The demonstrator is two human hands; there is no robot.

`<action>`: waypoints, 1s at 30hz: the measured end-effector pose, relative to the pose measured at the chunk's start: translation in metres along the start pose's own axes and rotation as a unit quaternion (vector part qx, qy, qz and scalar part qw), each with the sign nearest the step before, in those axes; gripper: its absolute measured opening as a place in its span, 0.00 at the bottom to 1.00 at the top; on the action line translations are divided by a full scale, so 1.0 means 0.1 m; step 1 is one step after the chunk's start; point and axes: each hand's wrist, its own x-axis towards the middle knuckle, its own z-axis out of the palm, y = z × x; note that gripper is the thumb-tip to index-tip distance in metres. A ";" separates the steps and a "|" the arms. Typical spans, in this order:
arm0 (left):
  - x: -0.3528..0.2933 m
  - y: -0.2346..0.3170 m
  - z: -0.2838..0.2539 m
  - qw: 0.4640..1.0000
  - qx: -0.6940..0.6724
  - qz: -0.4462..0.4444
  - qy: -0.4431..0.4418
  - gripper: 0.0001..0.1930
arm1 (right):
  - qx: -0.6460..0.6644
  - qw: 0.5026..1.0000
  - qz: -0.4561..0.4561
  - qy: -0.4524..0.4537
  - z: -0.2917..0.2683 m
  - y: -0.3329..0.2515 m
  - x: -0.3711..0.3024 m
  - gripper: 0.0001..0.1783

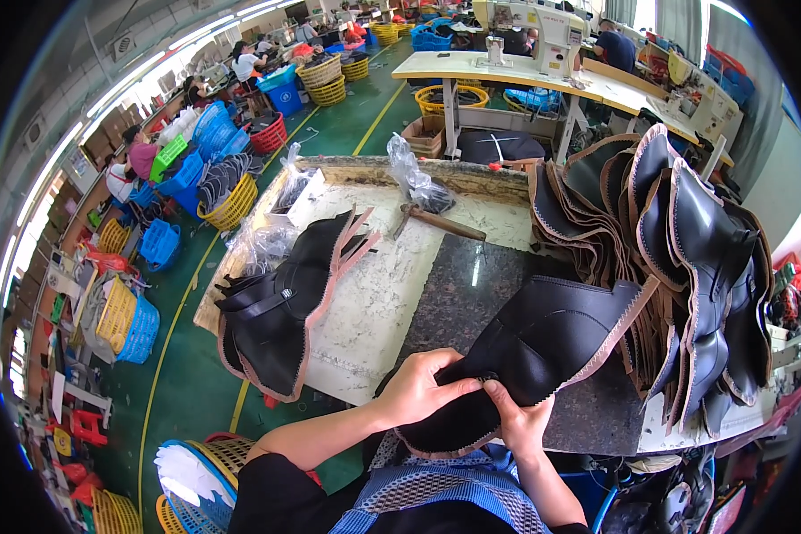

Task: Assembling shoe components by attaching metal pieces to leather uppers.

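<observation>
Both my hands grip a black leather shoe upper (529, 325) with a zigzag-cut tan edge, held over the near edge of the workbench. My left hand (425, 388) is closed on its left side, thumb pointing right. My right hand (518, 416) is closed on it from below, its thumb tip almost meeting the left thumb at a small spot on the leather; what lies between the thumbs is too small to make out. Left of the hands lie more black uppers (285, 298) with straps and a small metal fitting. A tall pile of similar uppers (699, 258) stands at the right.
A dark stone slab (454, 285) lies on the white workbench (365, 311). Behind it are a hammer (445, 222), clear plastic bags (414, 178) and a small white box (298, 196). Farther off stand a sewing machine (556, 40), baskets (231, 203) and several people at work.
</observation>
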 end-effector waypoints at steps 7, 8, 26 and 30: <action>0.06 0.11 -0.07 0.985 0.138 0.091 -0.049 0.13 | 0.022 0.999 0.018 -0.024 -0.09 0.02 0.03 0.20; 0.06 0.10 -0.09 0.981 0.157 0.082 -0.082 0.13 | 0.040 0.998 0.024 -0.044 -0.11 0.01 0.05 0.20; 0.06 0.12 -0.32 0.962 -0.177 -0.112 -0.175 0.21 | 0.120 0.982 0.058 -0.133 0.02 -0.17 0.10 0.23; 0.03 0.57 -0.79 0.993 -0.012 -0.057 -0.101 0.19 | 0.060 0.947 0.168 -0.268 -0.14 -0.08 0.04 0.24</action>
